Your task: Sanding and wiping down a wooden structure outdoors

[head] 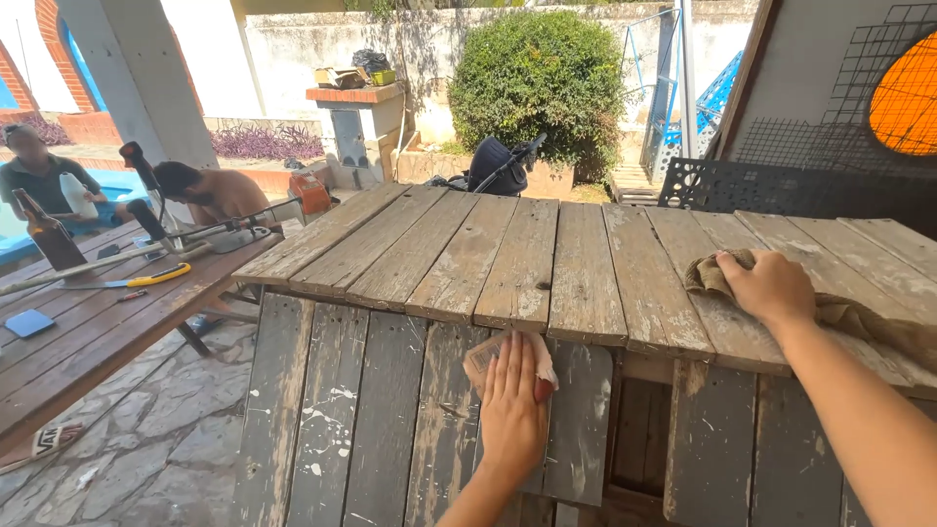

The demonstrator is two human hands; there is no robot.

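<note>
Sandpaper under L hand; R hand on brown rag.

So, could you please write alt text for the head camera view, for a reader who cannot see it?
A person's left hand presses a sheet of sandpaper flat against the weathered front boards of a wooden structure, while the right hand rests on a brown cloth on its plank top. To the left, two people sit beyond a wooden table holding tools and a bottle.
</note>
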